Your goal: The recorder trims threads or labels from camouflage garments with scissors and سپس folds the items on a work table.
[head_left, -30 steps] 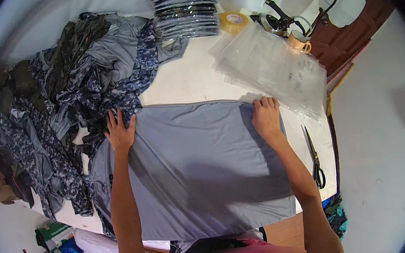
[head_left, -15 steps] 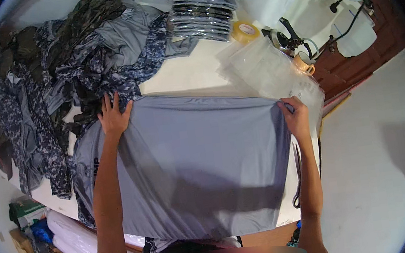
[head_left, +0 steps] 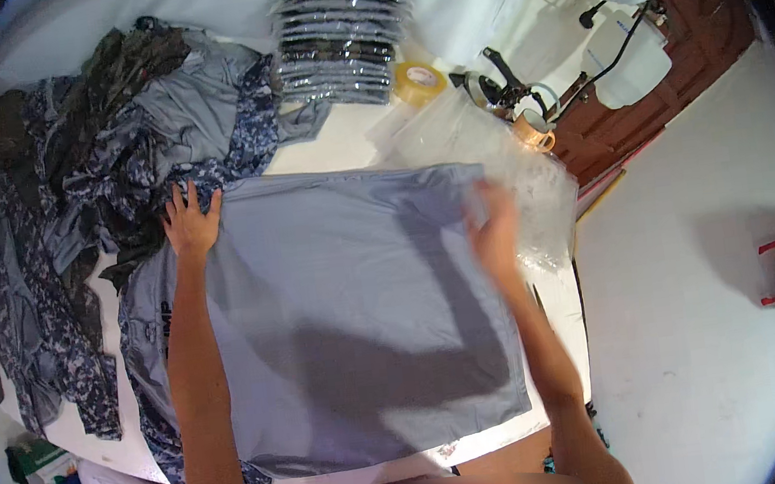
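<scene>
Head view. A plain grey, smooth-knit garment (head_left: 357, 312) lies spread flat on the white worktable (head_left: 343, 147), directly in front of me and between my two forearms. My left hand (head_left: 190, 224) rests palm down on the garment's far left corner, fingers spread and flat; it presses the cloth and clamps nothing. My right hand (head_left: 496, 234) is over the garment's far right part, near its edge. It is blurred, so I cannot tell whether its fingers pinch the fabric or are apart above it.

To the left, touching the grey garment's left edge, lies a loose heap of blue-and-grey camouflage-print clothing (head_left: 69, 211). Beyond the garment stands a stack of folded garments in clear bags (head_left: 341, 42), with a roll of tan packing tape (head_left: 419, 81) just beside it. Clear plastic bags (head_left: 502, 157) lie at the right far corner, partly under the garment's edge.

Risk assessment, as a judgement:
- The left hand is the only sure anchor. If it lifts while the right hand drags, the smooth cloth is likely to slide and wrinkle.
- The heap at the left may catch the garment's edge and pull a loose piece into a fold.
- The plastic bags at the right are slippery; a sweep there could push them off the table.
</scene>
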`<action>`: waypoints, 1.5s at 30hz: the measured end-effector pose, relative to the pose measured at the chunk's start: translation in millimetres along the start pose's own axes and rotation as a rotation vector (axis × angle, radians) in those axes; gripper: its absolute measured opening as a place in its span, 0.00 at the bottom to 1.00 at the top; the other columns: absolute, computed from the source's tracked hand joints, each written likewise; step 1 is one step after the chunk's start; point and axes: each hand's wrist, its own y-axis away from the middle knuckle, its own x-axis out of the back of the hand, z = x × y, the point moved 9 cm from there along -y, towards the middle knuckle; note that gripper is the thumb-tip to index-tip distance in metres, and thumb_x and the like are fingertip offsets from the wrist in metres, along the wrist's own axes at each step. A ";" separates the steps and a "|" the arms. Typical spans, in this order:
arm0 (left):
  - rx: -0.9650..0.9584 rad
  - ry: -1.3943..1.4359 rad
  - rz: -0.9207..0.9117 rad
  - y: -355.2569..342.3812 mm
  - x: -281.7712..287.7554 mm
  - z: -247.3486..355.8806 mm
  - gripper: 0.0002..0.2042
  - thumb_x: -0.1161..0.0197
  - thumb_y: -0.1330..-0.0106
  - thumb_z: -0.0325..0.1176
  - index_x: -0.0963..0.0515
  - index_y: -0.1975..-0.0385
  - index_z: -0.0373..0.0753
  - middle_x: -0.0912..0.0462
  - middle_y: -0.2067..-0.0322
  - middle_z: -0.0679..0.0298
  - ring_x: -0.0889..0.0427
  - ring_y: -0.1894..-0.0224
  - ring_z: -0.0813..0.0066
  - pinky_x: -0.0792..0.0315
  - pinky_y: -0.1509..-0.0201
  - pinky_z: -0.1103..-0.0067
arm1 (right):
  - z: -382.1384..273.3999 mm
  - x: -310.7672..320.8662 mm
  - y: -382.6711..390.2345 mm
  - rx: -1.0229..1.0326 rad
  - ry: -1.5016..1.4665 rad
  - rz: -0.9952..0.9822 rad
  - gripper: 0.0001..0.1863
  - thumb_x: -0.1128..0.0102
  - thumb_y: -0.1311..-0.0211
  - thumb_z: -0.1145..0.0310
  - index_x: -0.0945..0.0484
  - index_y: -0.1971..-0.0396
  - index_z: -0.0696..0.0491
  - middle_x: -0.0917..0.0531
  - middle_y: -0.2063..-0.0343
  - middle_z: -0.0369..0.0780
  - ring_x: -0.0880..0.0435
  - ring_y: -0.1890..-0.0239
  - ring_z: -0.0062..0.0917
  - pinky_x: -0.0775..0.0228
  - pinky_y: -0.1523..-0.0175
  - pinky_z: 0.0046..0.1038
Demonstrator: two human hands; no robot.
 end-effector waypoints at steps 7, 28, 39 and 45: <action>-0.339 0.335 0.389 39.4 41.6 -17.3 0.20 0.38 0.38 0.41 0.24 0.49 0.35 0.32 0.40 0.44 0.35 0.37 0.45 0.41 0.34 0.59 | -108.3 -55.2 141.5 -0.036 -0.088 -0.657 0.44 0.40 0.46 0.39 0.35 0.37 0.55 0.43 0.34 0.57 0.50 0.30 0.55 0.60 0.31 0.56; -0.061 0.470 0.409 251.6 155.5 -175.7 0.27 0.34 0.41 0.44 0.27 0.44 0.36 0.34 0.40 0.42 0.34 0.38 0.43 0.37 0.35 0.63 | -259.8 -94.0 136.0 0.243 -0.266 -0.726 0.38 0.45 0.38 0.44 0.37 0.35 0.53 0.44 0.31 0.50 0.50 0.28 0.43 0.65 0.27 0.48; 0.428 0.392 0.453 387.8 188.2 -262.1 0.09 0.36 0.42 0.29 0.25 0.82 0.33 0.23 0.83 0.56 0.22 0.75 0.52 0.30 0.69 0.61 | -260.2 -99.5 133.5 0.264 -0.196 -0.710 0.38 0.44 0.38 0.46 0.38 0.34 0.54 0.44 0.31 0.49 0.50 0.29 0.44 0.62 0.28 0.47; 0.465 0.236 0.334 383.3 174.0 -257.3 0.12 0.37 0.41 0.39 0.22 0.77 0.35 0.21 0.77 0.53 0.21 0.74 0.52 0.28 0.69 0.62 | -265.0 -97.8 110.1 0.140 -0.191 -0.657 0.26 0.38 0.42 0.57 0.24 0.48 0.57 0.28 0.41 0.50 0.34 0.37 0.46 0.50 0.32 0.46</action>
